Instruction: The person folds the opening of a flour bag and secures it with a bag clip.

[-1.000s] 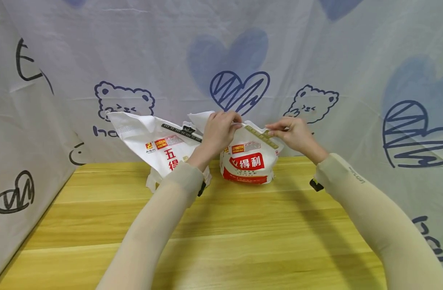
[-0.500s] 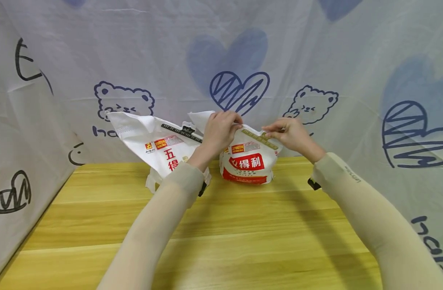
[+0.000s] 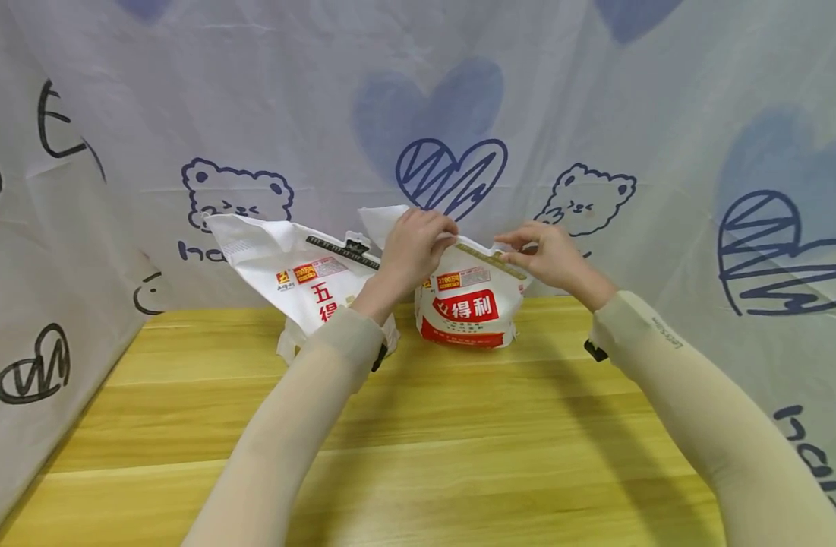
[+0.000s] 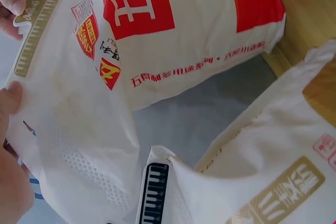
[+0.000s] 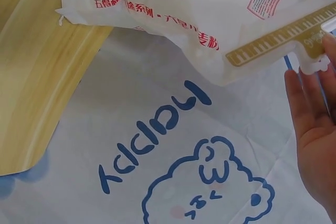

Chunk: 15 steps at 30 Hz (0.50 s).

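Observation:
My left hand (image 3: 418, 247) pinches the folded top edge of the right flour bag (image 3: 465, 323), white with red print. In the left wrist view its thumb (image 4: 11, 97) lies on the bag's front; the other fingers are mostly hidden behind. My right hand (image 3: 554, 258) holds the small handle of a gold bag clip (image 3: 489, 260) between thumb and fingers. That clip lies slanted across the bag's top and, in the right wrist view, the clip (image 5: 283, 38) reaches near the bag's corner. Beside it leans the left flour bag (image 3: 274, 266), bearing a black clip (image 3: 342, 251).
Both bags stand at the back of a wooden table (image 3: 459, 448). A printed cloth (image 3: 322, 91) with hearts and bears hangs behind them and at the sides. My left forearm partly covers the left bag.
The gold clip, with a white part standing off behind it a second ago, now lies flatter along the bag's top. My right hand has shifted slightly left; my left hand keeps its place.

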Tool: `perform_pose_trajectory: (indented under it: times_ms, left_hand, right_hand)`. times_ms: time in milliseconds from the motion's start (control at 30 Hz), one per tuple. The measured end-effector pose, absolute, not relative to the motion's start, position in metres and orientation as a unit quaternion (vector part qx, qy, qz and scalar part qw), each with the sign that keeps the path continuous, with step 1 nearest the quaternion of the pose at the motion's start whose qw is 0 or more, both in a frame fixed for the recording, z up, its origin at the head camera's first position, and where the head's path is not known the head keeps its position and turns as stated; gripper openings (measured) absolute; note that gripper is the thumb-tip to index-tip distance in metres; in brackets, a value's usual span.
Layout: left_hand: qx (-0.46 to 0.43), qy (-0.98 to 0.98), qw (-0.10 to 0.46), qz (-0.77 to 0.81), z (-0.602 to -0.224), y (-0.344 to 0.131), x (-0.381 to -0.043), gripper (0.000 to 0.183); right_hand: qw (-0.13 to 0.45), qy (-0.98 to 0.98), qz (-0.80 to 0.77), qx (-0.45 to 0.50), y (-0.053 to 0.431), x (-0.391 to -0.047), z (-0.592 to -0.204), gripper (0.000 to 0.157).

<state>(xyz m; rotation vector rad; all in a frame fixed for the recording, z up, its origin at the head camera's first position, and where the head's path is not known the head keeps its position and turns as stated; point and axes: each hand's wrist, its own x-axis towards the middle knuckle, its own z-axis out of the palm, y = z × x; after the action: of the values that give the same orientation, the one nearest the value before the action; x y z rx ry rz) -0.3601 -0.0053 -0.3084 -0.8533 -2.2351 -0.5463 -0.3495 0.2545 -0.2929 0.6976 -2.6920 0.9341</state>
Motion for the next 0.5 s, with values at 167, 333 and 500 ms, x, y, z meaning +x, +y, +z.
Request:
perform_pose_trajectory:
  times_ms: [167,333,500]
  left_hand:
    - [-0.338,-0.852,0.353,-0.187,-0.31,-0.01,-0.361,0.017]
    - [-0.325,-0.861,0.354,-0.168,-0.312,-0.018,-0.36,0.032]
    - [-0.304,-0.863,0.364,-0.176,-0.317,-0.032,-0.355,0.048]
  right_hand:
    - [0.111,-0.915,0.306,0.238,0.253,-0.349,-0.296,0.032]
    - [0.131,-0.919,0.292,0.231,0.252,-0.346,-0.299,0.037]
    - [0.131,-0.918,0.308,0.212,0.253,-0.343,-0.303,0.047]
